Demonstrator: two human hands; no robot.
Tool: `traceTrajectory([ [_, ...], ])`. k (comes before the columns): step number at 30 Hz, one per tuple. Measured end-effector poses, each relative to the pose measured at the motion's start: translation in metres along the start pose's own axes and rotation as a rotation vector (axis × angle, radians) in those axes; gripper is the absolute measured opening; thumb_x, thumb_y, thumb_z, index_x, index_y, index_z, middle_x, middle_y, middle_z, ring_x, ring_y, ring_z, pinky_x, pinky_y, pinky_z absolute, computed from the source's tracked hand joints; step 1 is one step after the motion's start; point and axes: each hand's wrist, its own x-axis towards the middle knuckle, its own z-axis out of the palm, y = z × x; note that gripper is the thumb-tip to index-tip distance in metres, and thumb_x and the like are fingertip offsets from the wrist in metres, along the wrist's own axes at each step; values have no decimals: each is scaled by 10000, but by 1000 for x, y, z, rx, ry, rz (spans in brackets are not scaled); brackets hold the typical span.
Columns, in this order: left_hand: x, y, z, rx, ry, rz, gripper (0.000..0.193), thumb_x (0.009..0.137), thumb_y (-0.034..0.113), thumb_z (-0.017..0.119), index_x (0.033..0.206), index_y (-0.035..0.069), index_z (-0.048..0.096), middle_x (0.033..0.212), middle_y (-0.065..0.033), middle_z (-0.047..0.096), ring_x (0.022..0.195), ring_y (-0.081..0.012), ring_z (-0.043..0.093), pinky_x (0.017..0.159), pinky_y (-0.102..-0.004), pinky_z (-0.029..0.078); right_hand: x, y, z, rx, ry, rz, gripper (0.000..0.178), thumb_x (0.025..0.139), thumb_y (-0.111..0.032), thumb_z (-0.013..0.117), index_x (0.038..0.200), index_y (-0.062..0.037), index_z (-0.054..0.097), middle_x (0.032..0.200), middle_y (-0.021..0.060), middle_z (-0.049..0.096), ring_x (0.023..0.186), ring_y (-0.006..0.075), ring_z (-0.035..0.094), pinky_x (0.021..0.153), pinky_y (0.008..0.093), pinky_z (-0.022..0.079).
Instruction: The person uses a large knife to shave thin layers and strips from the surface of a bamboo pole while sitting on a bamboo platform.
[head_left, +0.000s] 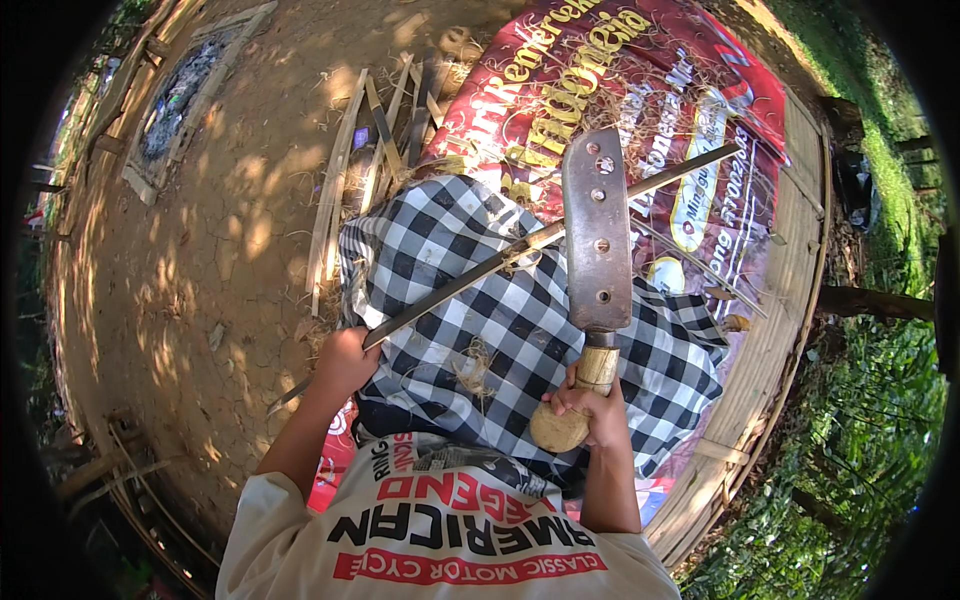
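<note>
My left hand (350,362) is closed around a long dark bamboo strip (450,290), gripping it toward its lower-left end. The strip slants up to the right over the black-and-white checked cloth (440,235) on my lap, and a pale patch shows along its middle. In my right hand (600,408) is the wooden handle of a broad cleaver (600,235). Its dark blade has several round holes and points away from me. The blade hides part of the strip behind it; whether the two touch, I cannot tell. Thin shavings (475,368) lie on the cloth.
A red printed banner (500,85) strewn with curly shavings lies ahead, on a bamboo-slat platform (798,190). Several pale strips (335,195) lie left of it. Farther left, a wooden frame (217,88) surrounds ash on the dirt ground (250,230). Greenery (870,440) borders the right.
</note>
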Motion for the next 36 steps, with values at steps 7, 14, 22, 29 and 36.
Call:
traceTrajectory([
  [7, 9, -8, 8, 51, 39, 20, 201, 712, 171, 628, 691, -28, 634, 663, -258, 599, 672, -437, 615, 645, -490, 502, -6, 9, -2, -221, -106, 88, 250, 660, 53, 606, 890, 9, 519, 658, 92, 568, 567, 191, 594, 724, 388, 541],
  [14, 10, 5, -1, 27, -9, -45, 209, 714, 168, 602, 706, -36, 646, 690, -272, 596, 694, -448, 608, 659, -497, 502, 5, 21, 3, -196, -77, 107, 236, 689, 59, 624, 902, 19, 530, 667, 90, 588, 599, 190, 616, 740, 385, 537],
  [22, 12, 3, 3, 6, 31, 20, 224, 720, 158, 592, 652, -53, 624, 641, -284, 571, 651, -457, 597, 639, -503, 502, 4, 10, 4, -54, -38, 74, 279, 632, 38, 600, 894, 13, 508, 616, 100, 550, 548, 209, 583, 716, 416, 531],
  [29, 9, 3, -1, 32, 50, 44, 218, 717, 153, 601, 664, -58, 625, 652, -280, 580, 658, -456, 600, 638, -496, 504, -1, 10, 1, -210, -149, 177, 318, 618, 35, 604, 925, 28, 521, 639, 111, 568, 562, 219, 604, 738, 414, 540],
  [36, 10, 5, 3, 54, 34, 36, 209, 717, 154, 607, 690, -51, 637, 690, -279, 598, 689, -445, 612, 664, -495, 510, 0, 22, 11, -216, -131, 197, 270, 651, 24, 609, 903, 17, 511, 652, 110, 568, 588, 210, 606, 755, 400, 531],
])
